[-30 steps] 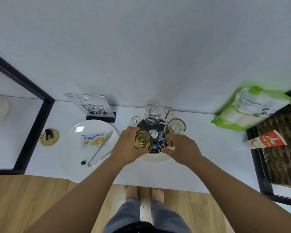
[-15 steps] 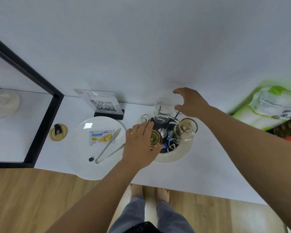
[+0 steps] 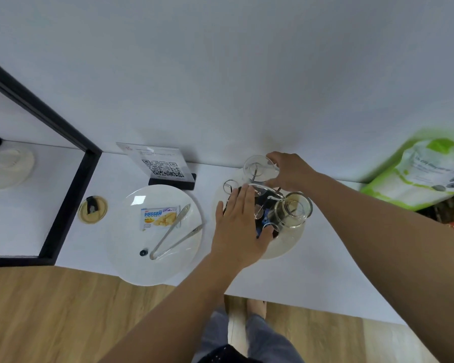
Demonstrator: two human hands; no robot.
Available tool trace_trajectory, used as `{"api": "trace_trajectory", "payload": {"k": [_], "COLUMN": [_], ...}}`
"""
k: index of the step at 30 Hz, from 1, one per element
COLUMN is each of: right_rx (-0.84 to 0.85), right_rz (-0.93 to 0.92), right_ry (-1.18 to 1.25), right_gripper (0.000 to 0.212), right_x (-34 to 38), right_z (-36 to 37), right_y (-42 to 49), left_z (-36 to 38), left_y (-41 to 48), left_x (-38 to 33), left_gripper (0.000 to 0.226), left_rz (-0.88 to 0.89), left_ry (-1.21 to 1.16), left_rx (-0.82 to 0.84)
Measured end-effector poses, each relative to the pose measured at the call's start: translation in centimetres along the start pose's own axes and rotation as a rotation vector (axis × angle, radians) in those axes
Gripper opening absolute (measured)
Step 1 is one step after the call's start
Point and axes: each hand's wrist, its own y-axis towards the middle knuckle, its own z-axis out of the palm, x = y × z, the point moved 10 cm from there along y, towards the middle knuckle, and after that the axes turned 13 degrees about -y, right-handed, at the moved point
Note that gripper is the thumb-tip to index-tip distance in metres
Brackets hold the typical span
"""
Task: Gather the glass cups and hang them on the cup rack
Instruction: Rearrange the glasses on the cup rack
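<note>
Green bag [image 3: 417,174] at the right is blurred and cut off; the sign [image 3: 165,167] shows a QR code. The left hand [image 3: 240,224] lies flat, fingers straight, over the rack [image 3: 266,203], hiding the yellow cup it held a moment ago. The right hand [image 3: 292,171], open before, now curls its fingers round the far cup [image 3: 258,167]; another cup [image 3: 292,210] hangs on the rack nearby.

Forearms [image 3: 168,310] bare; grey-blue trousers [image 3: 270,339]; feet [image 3: 257,306] bare (dark speckled garment [image 3: 220,356] at bottom edge).
</note>
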Motion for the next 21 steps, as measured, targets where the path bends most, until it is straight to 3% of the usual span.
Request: {"api": "trace_trajectory", "payload": {"k": [7,16,21], "right_rx": [-0.007,-0.014,-0.327], "right_rz": [0.004,0.018,0.130], "right_ry": [0.004,0.080,0.229], "right_gripper": [0.077,0.090,0.048], "right_x": [0.7,-0.2,-4.9], "right_z": [0.1,-0.1,-3.6], "right_y": [-0.5,-1.0,-6.2], "left_z": [-0.1,-0.5,-1.3], "left_y": [-0.1,-0.2,0.7], "left_x": [0.2,0.1,-0.2], "left_gripper": [0.087,0.087,0.090], "left_rz": [0.000,-0.043,-0.077], "left_ry": [0.001,-0.030,-0.030], "left_rx": [0.030,0.095,0.121]}}
